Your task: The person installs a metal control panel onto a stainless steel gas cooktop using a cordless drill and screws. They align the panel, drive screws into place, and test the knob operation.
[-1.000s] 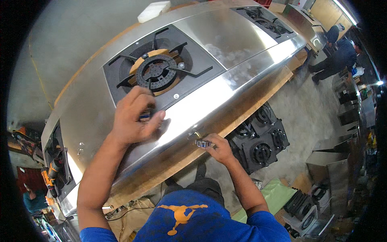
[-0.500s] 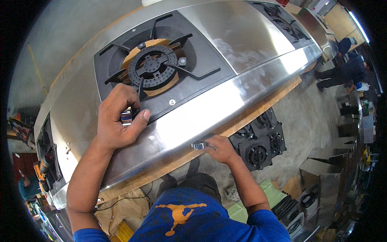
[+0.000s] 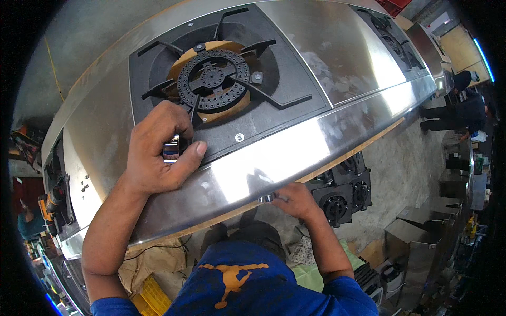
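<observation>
At the front edge of a steel stovetop (image 3: 316, 142), left hand (image 3: 148, 155) curled around a shiny metal piece (image 3: 171, 149) near a black burner (image 3: 212, 76), right hand (image 3: 298, 200) pinched a second shiny piece (image 3: 267, 198) beside that edge

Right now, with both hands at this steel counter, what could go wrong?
The right hand holds a small shiny piece at the steel counter's front edge; if the grip slips, it might fall to the floor. The left hand, curled round another shiny piece, is close to a black burner arm, so its knuckles could perhaps get scraped.
</observation>
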Available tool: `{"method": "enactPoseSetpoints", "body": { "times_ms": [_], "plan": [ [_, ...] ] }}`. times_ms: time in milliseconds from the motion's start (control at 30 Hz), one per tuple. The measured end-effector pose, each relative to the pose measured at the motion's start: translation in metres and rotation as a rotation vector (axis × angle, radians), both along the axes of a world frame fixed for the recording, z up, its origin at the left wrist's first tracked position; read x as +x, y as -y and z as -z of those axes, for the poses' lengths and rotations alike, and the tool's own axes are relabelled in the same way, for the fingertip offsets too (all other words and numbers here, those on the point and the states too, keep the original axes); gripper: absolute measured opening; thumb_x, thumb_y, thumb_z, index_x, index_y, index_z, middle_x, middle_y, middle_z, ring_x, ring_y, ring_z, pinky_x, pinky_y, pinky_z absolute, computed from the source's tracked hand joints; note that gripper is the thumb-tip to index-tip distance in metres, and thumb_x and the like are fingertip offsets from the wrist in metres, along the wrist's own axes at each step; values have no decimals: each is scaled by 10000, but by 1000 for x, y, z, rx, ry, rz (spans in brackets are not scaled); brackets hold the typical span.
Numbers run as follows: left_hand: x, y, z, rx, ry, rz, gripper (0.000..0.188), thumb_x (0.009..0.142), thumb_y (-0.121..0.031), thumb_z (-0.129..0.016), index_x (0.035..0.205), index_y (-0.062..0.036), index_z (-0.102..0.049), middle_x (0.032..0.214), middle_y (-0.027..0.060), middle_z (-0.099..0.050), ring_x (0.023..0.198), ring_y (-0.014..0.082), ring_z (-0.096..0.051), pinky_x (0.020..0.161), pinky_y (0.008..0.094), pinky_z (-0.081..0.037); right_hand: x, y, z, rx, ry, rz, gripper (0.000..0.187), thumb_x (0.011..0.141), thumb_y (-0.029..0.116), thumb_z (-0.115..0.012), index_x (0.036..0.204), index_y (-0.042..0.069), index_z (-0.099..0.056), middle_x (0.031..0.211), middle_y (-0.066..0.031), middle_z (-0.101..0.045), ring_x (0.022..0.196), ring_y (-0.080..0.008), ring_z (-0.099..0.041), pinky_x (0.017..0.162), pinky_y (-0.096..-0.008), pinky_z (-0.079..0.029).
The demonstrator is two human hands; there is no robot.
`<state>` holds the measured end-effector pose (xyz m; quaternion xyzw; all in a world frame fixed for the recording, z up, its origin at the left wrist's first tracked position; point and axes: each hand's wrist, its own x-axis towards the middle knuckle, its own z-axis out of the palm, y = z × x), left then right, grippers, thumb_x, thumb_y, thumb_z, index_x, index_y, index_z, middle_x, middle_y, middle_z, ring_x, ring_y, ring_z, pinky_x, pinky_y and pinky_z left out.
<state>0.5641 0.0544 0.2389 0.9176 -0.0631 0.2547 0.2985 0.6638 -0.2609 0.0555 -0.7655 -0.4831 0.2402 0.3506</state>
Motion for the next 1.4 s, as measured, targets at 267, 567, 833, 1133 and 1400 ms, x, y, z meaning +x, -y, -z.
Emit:
{"method": "enactPoseSetpoints", "body": {
  "times_ms": [267, 567, 833, 1133, 1400],
  "plan": [
    [0, -1, 0, -37, 1, 9, 205, 781, -163, -732, 768, -44, -566, 785, 86, -531, 695, 201, -532, 610, 322, -422, -9, -4, -4, -13, 66, 30, 310, 789, 186, -732, 1086, 101, -708, 971, -145, -701, 926, -350, -662, 841, -450, -529],
    [-1, -2, -1, -36, -25, 11, 224, 792, -198, -732, 766, -49, -568, 783, 80, -535, 690, 186, -529, 607, 320, -420, -12, -7, -8, 103, 176, 32, 359, 769, 149, -726, 1119, 86, -679, 1052, -169, -681, 956, -371, -654, 844, -458, -528],
    [-1, -1, 0, -37, -28, 7, 219, 792, -205, -725, 771, -51, -570, 776, 79, -534, 685, 185, -529, 607, 320, -421, -8, -12, -8, 113, 106, 17, 326, 798, 188, -726, 1108, 93, -685, 1039, -164, -685, 947, -362, -663, 806, -445, -539],
    [0, -2, 0, -22, -11, 7, 226, 786, -220, -728, 768, -57, -573, 773, 75, -535, 685, 182, -533, 601, 324, -423, -13, -7, 23, 150, 6, 150, 262, 755, 186, -753, 996, 91, -712, 869, -163, -686, 806, -338, -675, 720, -421, -547],
    [0, -3, 1, -23, -14, 19, 216, 779, -205, -733, 751, -61, -575, 753, 66, -527, 661, 173, -523, 583, 318, -412, -13, -5, 38, 174, 79, 217, 195, 746, 220, -745, 885, 85, -728, 834, -135, -689, 769, -338, -673, 700, -418, -542]
  ]
}}
